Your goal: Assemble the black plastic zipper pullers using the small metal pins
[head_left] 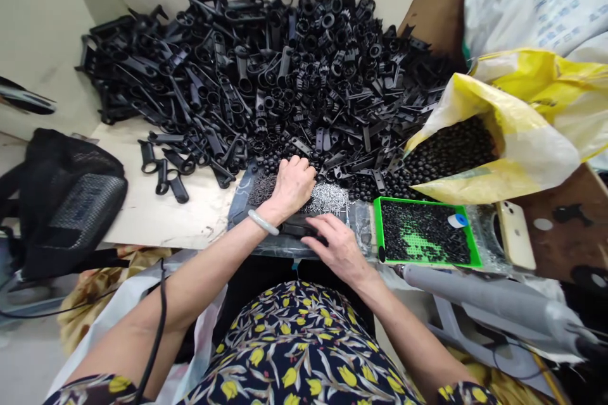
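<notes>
Lying between the hands (295,183) (339,247): black part (293,228)

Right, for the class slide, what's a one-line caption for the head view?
Left hand at the metal bits, right hand by a black part, before a black heap.

Pale bangle (264,223), yellow-flowered dark top (299,345)

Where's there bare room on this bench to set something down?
Bare bench top lies at left, between the black bag and small brownish pieces, nearer you than the loose ring-ended parts. It's crowded at the back under the black heap, and at right with the green tray and phone.
</notes>
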{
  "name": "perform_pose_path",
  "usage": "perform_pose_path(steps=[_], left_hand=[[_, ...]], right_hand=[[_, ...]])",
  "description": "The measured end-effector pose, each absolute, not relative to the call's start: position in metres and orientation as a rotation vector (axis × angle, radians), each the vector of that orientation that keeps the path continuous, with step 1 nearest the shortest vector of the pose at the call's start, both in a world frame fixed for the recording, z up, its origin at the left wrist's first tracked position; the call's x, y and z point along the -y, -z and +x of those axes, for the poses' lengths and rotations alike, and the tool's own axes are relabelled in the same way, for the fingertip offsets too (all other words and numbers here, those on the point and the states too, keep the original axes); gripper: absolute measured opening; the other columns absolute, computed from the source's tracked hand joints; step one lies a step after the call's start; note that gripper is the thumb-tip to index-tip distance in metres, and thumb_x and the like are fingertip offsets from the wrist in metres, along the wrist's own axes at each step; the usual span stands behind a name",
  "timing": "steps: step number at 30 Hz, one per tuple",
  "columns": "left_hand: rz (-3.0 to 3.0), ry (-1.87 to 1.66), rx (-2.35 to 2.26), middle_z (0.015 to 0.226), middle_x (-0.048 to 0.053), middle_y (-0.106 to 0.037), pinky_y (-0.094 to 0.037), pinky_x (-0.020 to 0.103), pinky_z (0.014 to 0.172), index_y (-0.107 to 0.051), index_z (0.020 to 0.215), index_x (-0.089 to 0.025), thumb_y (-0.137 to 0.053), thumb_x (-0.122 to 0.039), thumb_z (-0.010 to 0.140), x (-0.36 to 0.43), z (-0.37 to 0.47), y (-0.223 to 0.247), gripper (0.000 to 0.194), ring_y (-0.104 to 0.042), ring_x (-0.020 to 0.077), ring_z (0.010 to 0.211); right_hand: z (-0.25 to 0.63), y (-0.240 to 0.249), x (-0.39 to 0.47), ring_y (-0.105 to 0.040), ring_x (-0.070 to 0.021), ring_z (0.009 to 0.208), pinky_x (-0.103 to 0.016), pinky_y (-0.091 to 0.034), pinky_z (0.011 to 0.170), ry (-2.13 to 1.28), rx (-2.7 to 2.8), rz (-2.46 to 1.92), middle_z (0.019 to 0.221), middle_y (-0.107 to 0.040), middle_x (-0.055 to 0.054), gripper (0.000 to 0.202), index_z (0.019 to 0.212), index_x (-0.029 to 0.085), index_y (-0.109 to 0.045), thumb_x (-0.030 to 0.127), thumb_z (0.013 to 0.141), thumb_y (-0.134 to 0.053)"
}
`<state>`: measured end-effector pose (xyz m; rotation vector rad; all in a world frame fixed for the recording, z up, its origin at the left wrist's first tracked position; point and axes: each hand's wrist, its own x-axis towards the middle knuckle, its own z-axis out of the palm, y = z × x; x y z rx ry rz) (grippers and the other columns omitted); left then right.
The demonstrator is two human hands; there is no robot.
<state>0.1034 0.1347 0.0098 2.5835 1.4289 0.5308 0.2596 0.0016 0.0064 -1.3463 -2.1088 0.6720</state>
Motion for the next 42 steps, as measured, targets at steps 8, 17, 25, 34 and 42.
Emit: perform_pose_path(steps=[8, 17, 25, 34, 42], left_hand=[[2.254, -0.954, -1.235, 0.090, 0.000, -0.079, -0.040, 0.041, 0.091, -0.070, 0.103, -0.021, -0.064, -0.023, 0.097, -0.056, 0.071, -0.037, 0.009, -0.068, 0.0178, 0.075], [2.083, -1.087, -1.307, 0.100, 0.005, -0.080, -0.045, 0.039, 0.091, -0.070, 0.111, -0.023, -0.065, -0.021, 0.098, 0.009, 0.075, 0.005, 0.015, -0.073, 0.0221, 0.089], [2.045, -1.004, -1.322, 0.096, 0.004, -0.079, -0.043, 0.039, 0.087, -0.071, 0.103, -0.023, -0.065, -0.030, 0.099, 0.000, 0.074, 0.012, 0.010, -0.069, 0.0216, 0.087], [2.092, -0.861, -1.316, 0.098, 0.004, -0.076, -0.037, 0.040, 0.086, -0.070, 0.104, -0.023, -0.067, -0.030, 0.097, -0.004, 0.077, 0.005, 0.010, -0.066, 0.0217, 0.092], [2.001, -0.989, -1.298, 0.099, 0.004, -0.079, -0.040, 0.040, 0.088, -0.072, 0.103, -0.023, -0.068, -0.032, 0.097, -0.002, 0.075, 0.016, 0.012, -0.071, 0.0200, 0.089]], right_hand=[[0.304, -0.016, 0.003, -0.065, -0.0216, 0.093, -0.037, -0.049, 0.086, -0.309, 2.002, -1.640, 0.099, -0.072, -0.007, 0.015, 0.106, 0.021, -0.070, 0.026, 0.105, -0.056], [0.287, 0.001, -0.018, -0.057, -0.0223, 0.087, -0.037, -0.036, 0.077, -0.069, 2.201, -1.698, 0.090, -0.069, -0.006, 0.020, 0.093, 0.023, -0.069, 0.034, 0.105, -0.058], [0.288, 0.005, -0.019, -0.057, -0.0219, 0.087, -0.037, -0.033, 0.076, -0.041, 2.276, -1.654, 0.090, -0.069, -0.005, 0.019, 0.093, 0.022, -0.068, 0.031, 0.106, -0.056], [0.286, -0.008, -0.018, -0.064, -0.0190, 0.083, -0.034, -0.043, 0.079, -0.443, 2.129, -1.539, 0.087, -0.071, -0.003, 0.011, 0.089, 0.021, -0.066, 0.024, 0.099, -0.062], [0.282, -0.026, -0.004, -0.069, -0.0155, 0.074, -0.028, -0.056, 0.072, -0.898, 1.966, -1.373, 0.087, -0.074, -0.002, 0.009, 0.094, 0.022, -0.070, 0.023, 0.097, -0.062]])
